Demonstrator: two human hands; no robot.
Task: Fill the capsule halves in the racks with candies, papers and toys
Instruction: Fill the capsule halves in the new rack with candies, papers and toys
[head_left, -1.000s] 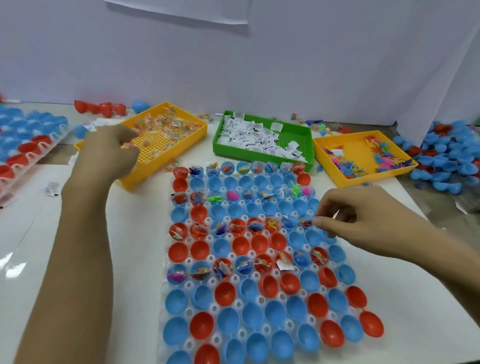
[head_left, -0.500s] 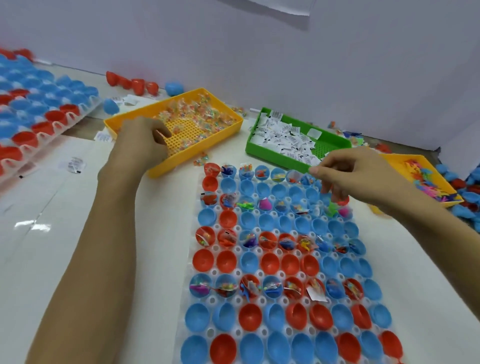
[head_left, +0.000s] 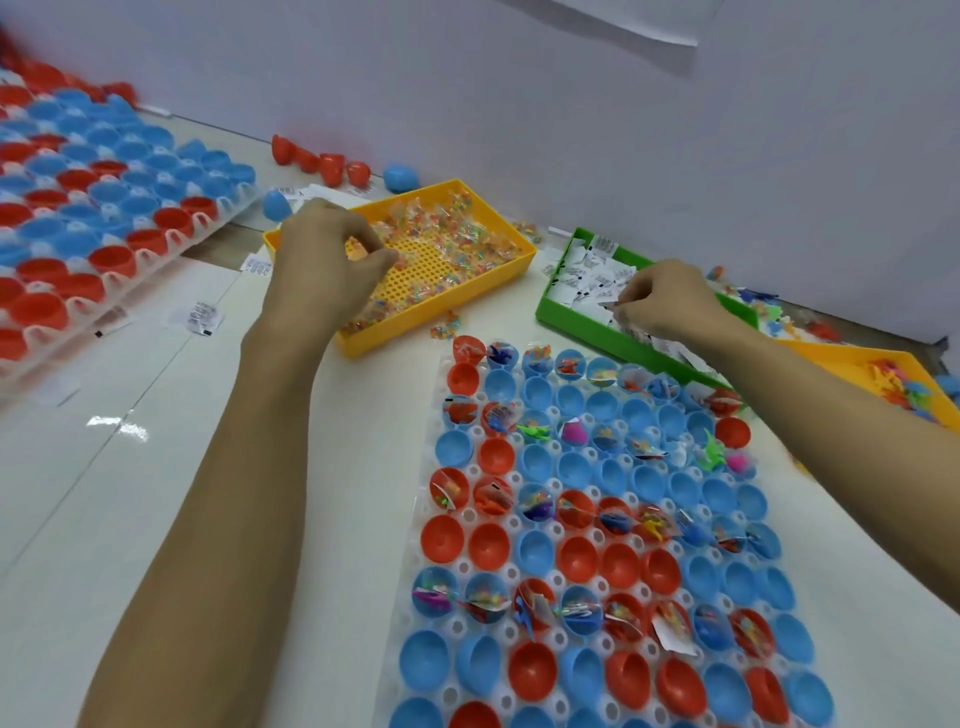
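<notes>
Head view: a white worktop (head_left: 130, 467) is being occupied by a clear rack (head_left: 613, 545) of red and blue capsule halves, some rows already loaded with candies, papers and toys, many halves nearest the viewer still bare. The left hand (head_left: 324, 260) is being held over the yellow candy tray (head_left: 441, 306), its grip curled with thumb and fingers pinching together among the wrapped candies (head_left: 457, 228); whether a candy is actually caught cannot be told. The right hand (head_left: 665, 299) is being lowered into the green paper tray (head_left: 556, 306), its grip clenched around folded paper slips (head_left: 587, 283). A second yellow tray (head_left: 852, 364) of toys is lying to the right, and another filled-out rack (head_left: 104, 208) far left. Risks being noted: several slips or candies being lifted at once and dropped between halves; a forearm brushing the light rack and tipping loaded halves. Writing: dark print is showing on the slips, too small to be read.
</notes>
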